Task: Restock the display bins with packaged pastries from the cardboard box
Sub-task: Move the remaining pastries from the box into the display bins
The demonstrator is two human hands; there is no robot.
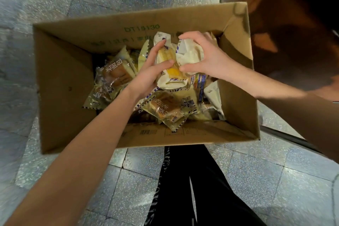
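Packaged pastries [166,110] are lying heaped in one open cardboard box [60,86], which is standing on the tiled floor [256,180]. The packets are overlapping, so an exact count cannot be told, though at least eight are showing. Two hands are reaching into the box. The left hand [150,75] is gripping a packet with a yellow pastry [171,73], fingers curled round it. The right hand [207,58] is clasping a pale packet [190,55] just beside it.

Both hands lowered, thumbs almost touching.
The bare left forearm [82,143] reaches in from lower left, the right forearm [275,91] from the right. The left hand [148,77] curls round a pastry packet [170,71]; the right hand [209,57] grips the adjoining cream packet [190,55].
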